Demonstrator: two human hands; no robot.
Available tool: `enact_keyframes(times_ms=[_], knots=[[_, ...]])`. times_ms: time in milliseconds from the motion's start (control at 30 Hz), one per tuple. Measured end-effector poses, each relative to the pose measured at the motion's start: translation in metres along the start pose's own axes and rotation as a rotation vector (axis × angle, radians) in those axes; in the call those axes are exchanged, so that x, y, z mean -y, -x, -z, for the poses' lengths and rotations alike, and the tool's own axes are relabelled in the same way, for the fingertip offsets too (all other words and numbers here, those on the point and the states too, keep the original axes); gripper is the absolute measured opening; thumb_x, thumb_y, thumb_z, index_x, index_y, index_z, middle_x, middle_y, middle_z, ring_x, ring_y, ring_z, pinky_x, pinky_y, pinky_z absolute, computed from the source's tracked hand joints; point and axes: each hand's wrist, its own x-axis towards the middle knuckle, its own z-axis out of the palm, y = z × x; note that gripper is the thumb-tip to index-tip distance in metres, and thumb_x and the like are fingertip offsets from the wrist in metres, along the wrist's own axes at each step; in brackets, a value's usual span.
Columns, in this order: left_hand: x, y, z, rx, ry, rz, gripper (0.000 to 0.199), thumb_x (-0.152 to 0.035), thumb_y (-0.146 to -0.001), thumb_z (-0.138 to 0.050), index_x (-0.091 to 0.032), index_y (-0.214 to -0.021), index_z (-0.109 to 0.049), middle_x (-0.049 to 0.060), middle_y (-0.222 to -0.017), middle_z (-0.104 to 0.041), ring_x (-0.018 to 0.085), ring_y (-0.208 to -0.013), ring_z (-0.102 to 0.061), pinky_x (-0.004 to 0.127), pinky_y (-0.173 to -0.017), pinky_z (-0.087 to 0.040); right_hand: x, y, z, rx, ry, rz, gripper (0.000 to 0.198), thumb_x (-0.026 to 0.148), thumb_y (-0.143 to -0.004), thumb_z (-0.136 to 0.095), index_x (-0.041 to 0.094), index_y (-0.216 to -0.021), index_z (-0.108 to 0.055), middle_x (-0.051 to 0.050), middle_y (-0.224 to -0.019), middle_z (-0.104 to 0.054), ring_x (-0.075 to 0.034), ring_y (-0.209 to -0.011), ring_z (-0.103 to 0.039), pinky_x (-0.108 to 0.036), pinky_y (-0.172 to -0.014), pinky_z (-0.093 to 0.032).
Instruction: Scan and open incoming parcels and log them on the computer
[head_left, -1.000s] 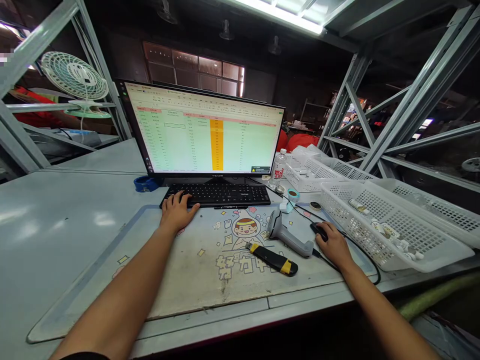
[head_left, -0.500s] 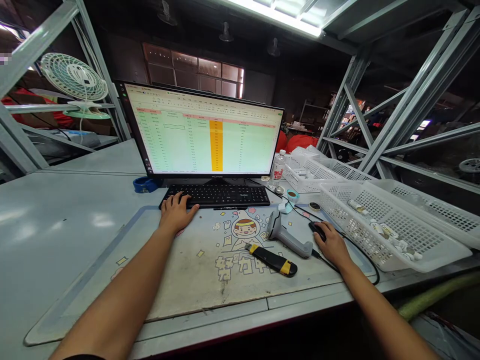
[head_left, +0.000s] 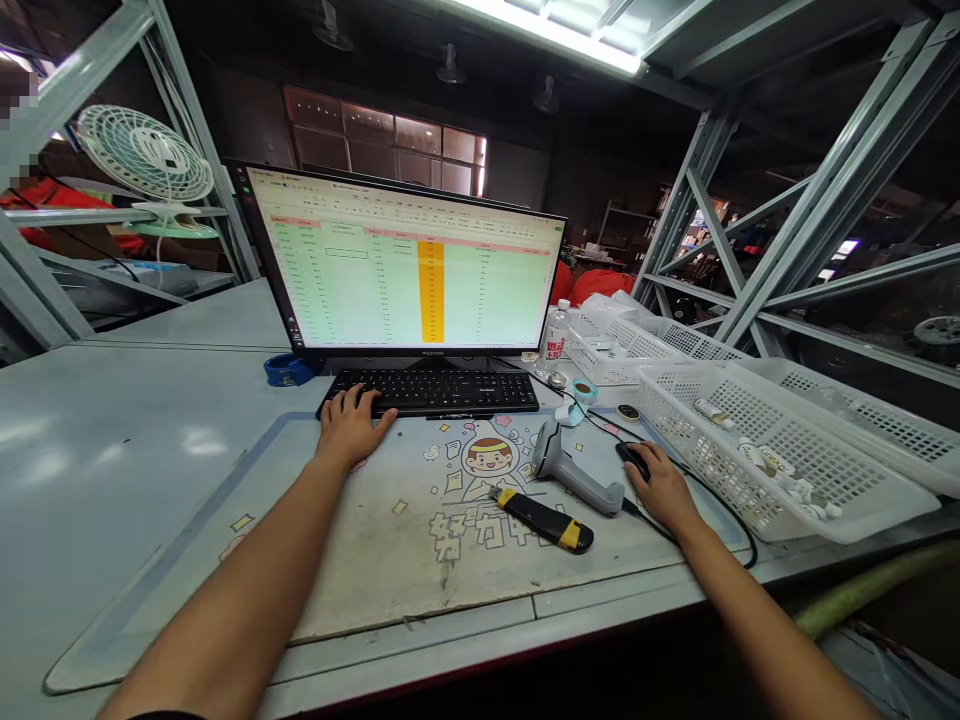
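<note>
My left hand (head_left: 351, 428) rests with fingers spread on the left end of the black keyboard (head_left: 450, 390). Off to the right, my right hand (head_left: 664, 490) is closed over a black computer mouse (head_left: 634, 459). A monitor (head_left: 375, 285) behind the keyboard displays a spreadsheet with an orange column. Between my hands a grey barcode scanner (head_left: 581, 480) lies on the cartoon desk mat (head_left: 360, 570), its cable running right. A black and yellow utility knife (head_left: 544, 521) lies just in front of the scanner.
White perforated baskets (head_left: 750, 470) with small items line the right side. A clear bottle (head_left: 555, 335) stands beside the monitor, near a small tape roll (head_left: 583, 391). A blue tape dispenser (head_left: 289, 370) sits left of the keyboard. A fan (head_left: 146, 155) is fixed to the left rack.
The view has shifted very slightly. Both hands stay in the same places on the keyboard and mouse.
</note>
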Motion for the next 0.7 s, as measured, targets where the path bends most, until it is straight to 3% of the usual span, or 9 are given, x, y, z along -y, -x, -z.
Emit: enact_keyframes(times_ms=[233, 433, 700], knots=[[0.002, 0.0, -0.002, -0.006, 0.012, -0.002, 0.077, -0.067, -0.1, -0.036, -0.017, -0.154, -0.061, 0.018, -0.174, -0.04, 0.045, -0.162, -0.03, 0.06, -0.135, -0.02, 0.003, 0.0, 0.002, -0.003, 0.011, -0.004, 0.044, 0.045, -0.106, -0.047, 0.021, -0.136, -0.068, -0.015, -0.146, -0.064, -0.032, -0.122, -0.07, -0.05, -0.103, -0.059], [0.004, -0.002, -0.004, -0.005, -0.006, -0.007, 0.074, -0.065, -0.102, -0.04, -0.018, -0.155, -0.06, 0.017, -0.175, -0.039, 0.044, -0.162, -0.031, 0.059, -0.136, -0.019, 0.003, 0.002, 0.005, -0.051, 0.065, -0.005, 0.036, 0.037, -0.097, -0.05, 0.022, -0.121, -0.072, -0.012, -0.138, -0.07, -0.03, -0.112, -0.073, -0.045, -0.094, -0.06], [-0.005, 0.006, 0.003, 0.011, -0.003, 0.002, 0.065, -0.058, -0.105, -0.05, -0.02, -0.156, -0.06, 0.016, -0.176, -0.039, 0.043, -0.163, -0.031, 0.058, -0.136, -0.019, -0.025, 0.004, -0.009, -0.03, 0.065, 0.044, 0.057, 0.056, -0.1, -0.047, 0.027, -0.145, -0.066, -0.01, -0.152, -0.065, -0.033, -0.124, -0.071, -0.047, -0.096, -0.061]])
